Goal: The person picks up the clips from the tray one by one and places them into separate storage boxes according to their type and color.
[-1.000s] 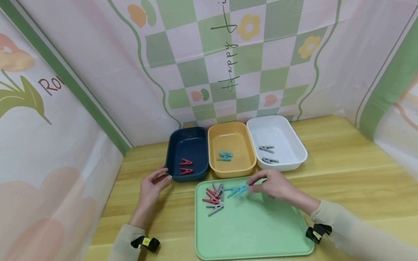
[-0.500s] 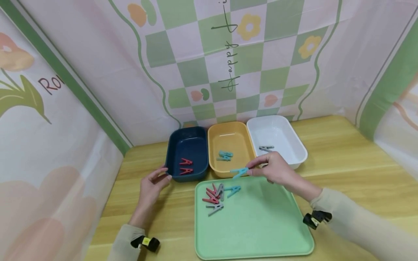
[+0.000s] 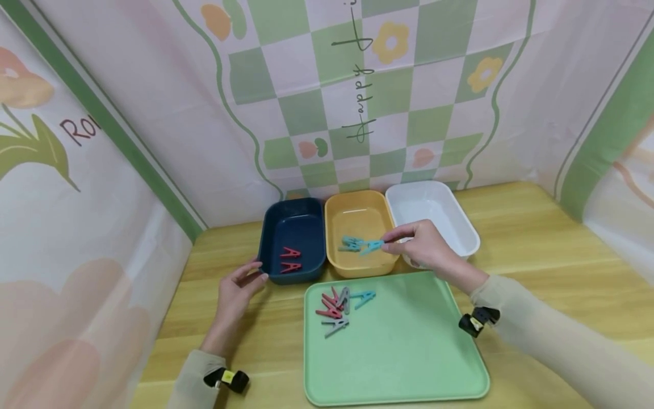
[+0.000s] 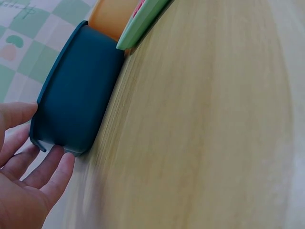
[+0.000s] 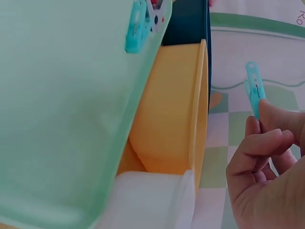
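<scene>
My right hand [image 3: 428,248] pinches a light-blue clothespin [image 3: 372,246] between thumb and index finger, over the yellow bin [image 3: 361,270]. Several blue clothespins [image 3: 352,244] lie in that bin, just left of the held one. In the right wrist view the held clothespin [image 5: 254,88] points up from the fingertips. My left hand [image 3: 235,295] touches the near left corner of the dark blue bin [image 3: 293,277] with relaxed, spread fingers. Two red clothespins [image 3: 291,259] lie inside it. On the green tray [image 3: 398,352] are red clothespins [image 3: 330,307], grey clothespins [image 3: 335,326] and one blue clothespin [image 3: 364,298].
A white bin [image 3: 455,216] stands right of the yellow one, its near part hidden behind my right hand. The three bins stand side by side along the patterned backdrop [image 3: 357,113]. The wooden table [image 3: 536,255] extends to the right, and the tray lies in front of the bins.
My right hand has lifted the blue clothespin from the tray and carried it forward over the yellow bin. My left hand stays at the dark blue bin's corner.
</scene>
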A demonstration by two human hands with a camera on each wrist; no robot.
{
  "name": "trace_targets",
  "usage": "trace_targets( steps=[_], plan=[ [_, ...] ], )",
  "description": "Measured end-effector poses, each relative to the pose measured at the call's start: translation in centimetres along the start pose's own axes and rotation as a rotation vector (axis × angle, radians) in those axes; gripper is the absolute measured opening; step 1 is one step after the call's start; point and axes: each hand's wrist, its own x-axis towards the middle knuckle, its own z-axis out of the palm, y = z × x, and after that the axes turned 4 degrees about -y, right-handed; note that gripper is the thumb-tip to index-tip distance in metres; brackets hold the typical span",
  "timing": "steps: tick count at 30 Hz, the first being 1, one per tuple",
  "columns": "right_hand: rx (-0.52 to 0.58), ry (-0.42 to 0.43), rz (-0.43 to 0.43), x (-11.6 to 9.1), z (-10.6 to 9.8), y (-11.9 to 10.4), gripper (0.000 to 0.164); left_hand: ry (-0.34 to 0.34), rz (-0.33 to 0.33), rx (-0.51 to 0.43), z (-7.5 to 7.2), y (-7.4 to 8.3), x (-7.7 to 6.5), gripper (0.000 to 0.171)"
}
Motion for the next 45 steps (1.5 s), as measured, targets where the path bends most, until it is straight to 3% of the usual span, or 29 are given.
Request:
trace_targets(
  steps=[15,27,45],
  plan=[
    [-0.049,0.103,0.021,4.4,0.3,-0.2,0.021,0.013,0.018,0.004,0.2,-0.1,0.0,0.034],
    [-0.084,0.136,0.070,7.0,0.7,0.4,0.020,0.012,0.022,-0.007,0.4,0.1,0.0,0.036],
    [-0.133,0.179,0.093,8.2,1.0,1.2,0.015,0.007,0.010,0.004,0.2,0.1,0.0,0.034]
  ],
)
